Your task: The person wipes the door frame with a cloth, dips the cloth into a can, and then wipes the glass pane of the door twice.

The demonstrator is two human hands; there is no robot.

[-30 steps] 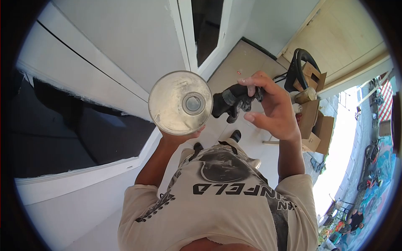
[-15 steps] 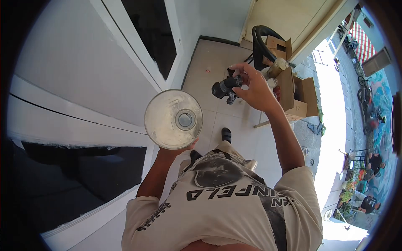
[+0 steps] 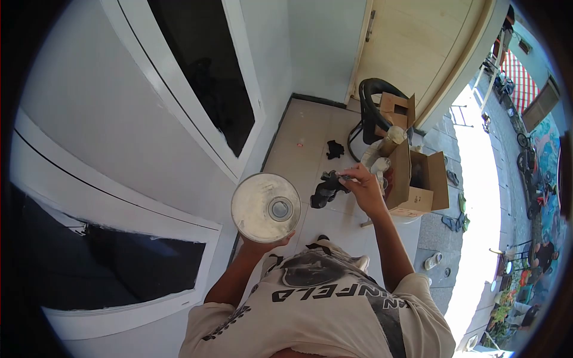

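Note:
My left hand (image 3: 268,243) is closed around the lower side of a round metal can (image 3: 256,206). The can's pale, smeared top faces me, with a small round cap or opening set off-centre in it. To the right, my right hand (image 3: 364,188) pinches one end of a black, lumpy object (image 3: 326,191) between thumb and fingers. Its shape suggests a handled tool, but I cannot make out the kind. It hangs in the air beside the can, apart from it.
White-framed dark window panels (image 3: 149,265) run along the left. A black chair (image 3: 365,113) stands by the wooden door (image 3: 412,48). Open cardboard boxes (image 3: 415,194) and a jar (image 3: 394,140) are at the right. Black cloth (image 3: 335,149) lies on the tiles. Slippers (image 3: 456,223) lie outside.
My view has tilted up, showing more of the door and chair. Both hands sit lower in view, the can slightly right. The black object has turned and is now pinched at its end.

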